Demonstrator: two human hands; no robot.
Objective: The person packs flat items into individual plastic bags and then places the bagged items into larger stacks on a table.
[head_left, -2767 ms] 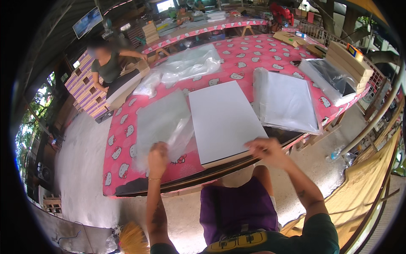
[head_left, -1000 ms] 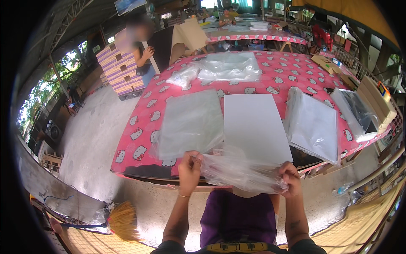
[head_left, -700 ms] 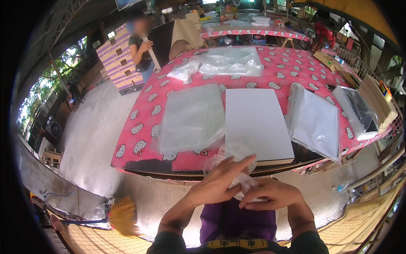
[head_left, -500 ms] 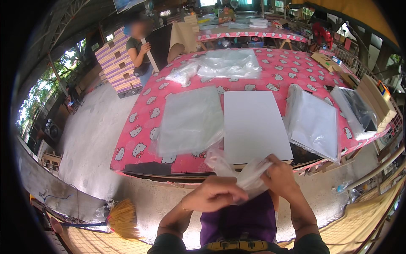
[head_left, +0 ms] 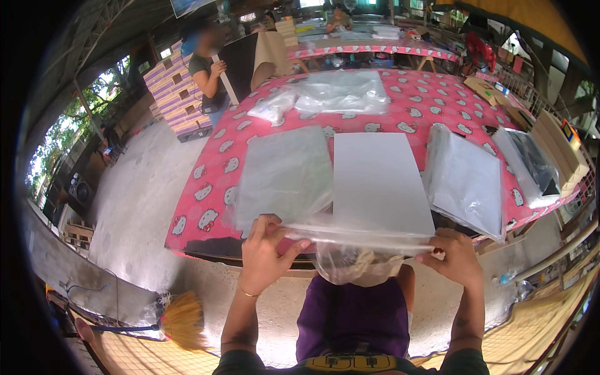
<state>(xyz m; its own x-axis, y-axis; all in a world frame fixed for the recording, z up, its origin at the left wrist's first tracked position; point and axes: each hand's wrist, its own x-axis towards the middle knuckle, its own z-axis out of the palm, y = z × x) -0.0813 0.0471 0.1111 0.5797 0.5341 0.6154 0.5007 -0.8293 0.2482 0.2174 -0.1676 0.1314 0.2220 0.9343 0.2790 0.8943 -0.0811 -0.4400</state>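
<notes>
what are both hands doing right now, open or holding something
Left hand: closed on one end of the clear plastic.
Right hand: closed on the other end of the same plastic.

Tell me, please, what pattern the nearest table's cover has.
The table cover is pink with white cartoon cats; the head view shows it best.

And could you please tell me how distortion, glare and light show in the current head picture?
In the head view, the front edge of the pink-covered table bows; pale glints streak the clear plastic bag held between left hand and right hand; far-left foliage is overexposed; corners fall to black.
</notes>
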